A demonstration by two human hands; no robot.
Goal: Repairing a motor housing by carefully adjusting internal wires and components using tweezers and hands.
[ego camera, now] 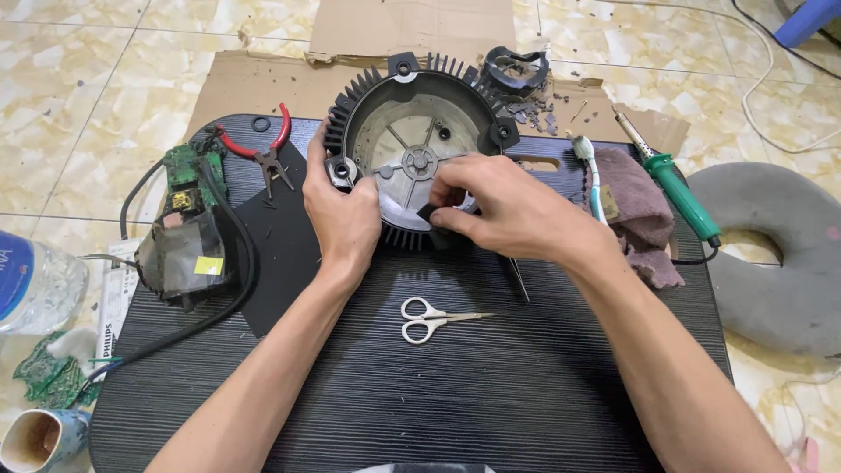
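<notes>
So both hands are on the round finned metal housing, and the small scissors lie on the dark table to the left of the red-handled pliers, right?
Not quite. The head view shows the scissors nearer the person, below both hands and right of the pliers. The rest holds.

Scissors (435,318) lie before housing (419,149), pliers (265,151) left.

Small white scissors (427,319) lie near on the dark bench (491,385), red-handled pliers (267,151) far left, a green soldering iron (673,182) (beside a brownish cloth (638,203)) right.
</notes>
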